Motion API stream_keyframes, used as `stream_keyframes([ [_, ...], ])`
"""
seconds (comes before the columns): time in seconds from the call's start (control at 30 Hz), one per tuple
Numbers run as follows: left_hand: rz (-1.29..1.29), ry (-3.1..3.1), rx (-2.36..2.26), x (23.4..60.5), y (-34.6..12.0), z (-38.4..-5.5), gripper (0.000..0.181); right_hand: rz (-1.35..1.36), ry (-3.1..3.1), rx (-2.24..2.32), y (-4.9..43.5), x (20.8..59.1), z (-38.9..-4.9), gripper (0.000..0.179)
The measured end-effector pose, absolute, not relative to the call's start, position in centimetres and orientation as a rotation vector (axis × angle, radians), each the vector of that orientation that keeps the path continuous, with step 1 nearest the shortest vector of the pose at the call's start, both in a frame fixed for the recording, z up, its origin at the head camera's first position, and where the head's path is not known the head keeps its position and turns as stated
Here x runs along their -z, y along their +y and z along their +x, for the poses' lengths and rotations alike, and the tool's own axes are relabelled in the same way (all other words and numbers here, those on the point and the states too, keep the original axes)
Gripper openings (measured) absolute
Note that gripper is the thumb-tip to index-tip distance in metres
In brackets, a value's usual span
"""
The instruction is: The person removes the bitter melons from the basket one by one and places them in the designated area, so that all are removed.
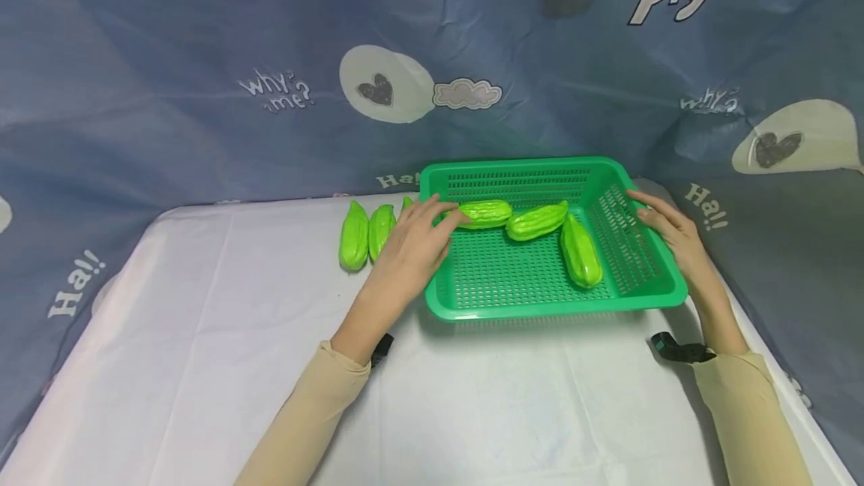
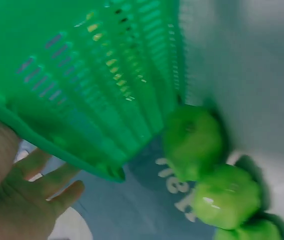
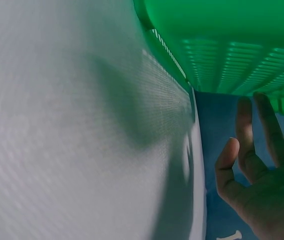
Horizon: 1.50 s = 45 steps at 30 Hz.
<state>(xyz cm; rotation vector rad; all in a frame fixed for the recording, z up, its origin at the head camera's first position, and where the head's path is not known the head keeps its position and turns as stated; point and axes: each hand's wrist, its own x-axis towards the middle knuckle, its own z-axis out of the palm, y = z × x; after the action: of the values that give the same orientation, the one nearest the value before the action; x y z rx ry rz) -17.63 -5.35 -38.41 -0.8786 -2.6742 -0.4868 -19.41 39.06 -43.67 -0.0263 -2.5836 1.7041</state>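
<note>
A green plastic basket (image 1: 533,313) stands on a white-covered table, with three bright green bitter gourds inside: one gourd (image 1: 486,214) at the left, another (image 1: 538,222) in the middle and a third (image 1: 582,252) at the right. My left hand (image 1: 420,242) reaches over the basket's left rim, its fingertips by the left gourd's end; whether they touch is unclear. In the left wrist view the left hand's fingers (image 2: 56,182) are spread and fairly straight. My right hand (image 1: 675,235) holds the right rim; in the right wrist view some fingertips (image 3: 244,107) meet the basket.
Left of the basket, more bitter gourds lie side by side: one gourd (image 1: 354,237), its neighbour (image 1: 381,229), and a third (image 1: 407,202) mostly behind my left hand. A blue printed cloth (image 1: 283,148) hangs behind the white table (image 1: 270,306).
</note>
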Motion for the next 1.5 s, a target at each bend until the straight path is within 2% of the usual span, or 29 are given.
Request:
stream_keyframes([
  [0.1, -0.914, -2.702, 0.443, 38.2, -4.2, -18.0, 0.045, -0.047, -2.590, -1.692, 39.2, 43.7, -19.3, 0.049],
  [0.3, -0.915, -2.806, 0.322, 38.7, -2.2, -18.9, 0.042, 0.029, -2.497, -1.833, 39.3, 43.9, -19.4, 0.047],
  [0.6, -0.919, -3.091, 0.005, 38.8, 0.2, -19.5, 0.079, 0.019, -2.544, -1.758, 39.2, 43.8, -19.3, 0.048],
  [1.07, -0.759, -3.254, -0.167, 39.3, 1.6, -19.4, 0.100, 0.015, -2.496, -1.815, 39.2, 43.8, -19.3, 0.047],
  [1.17, -0.750, -3.202, -0.115, 39.4, 1.6, -19.3, 0.099, 0.021, -2.479, -1.844, 39.2, 43.8, -19.3, 0.047],
  [1.4, -0.766, -3.149, -0.156, 39.4, 1.5, -19.1, 0.073, 0.033, -2.512, -1.780, 39.2, 43.9, -19.3, 0.047],
  [1.5, -0.771, -3.166, -0.151, 39.4, 1.4, -19.2, 0.074, 0.031, -2.523, -1.763, 39.2, 43.9, -19.3, 0.047],
])
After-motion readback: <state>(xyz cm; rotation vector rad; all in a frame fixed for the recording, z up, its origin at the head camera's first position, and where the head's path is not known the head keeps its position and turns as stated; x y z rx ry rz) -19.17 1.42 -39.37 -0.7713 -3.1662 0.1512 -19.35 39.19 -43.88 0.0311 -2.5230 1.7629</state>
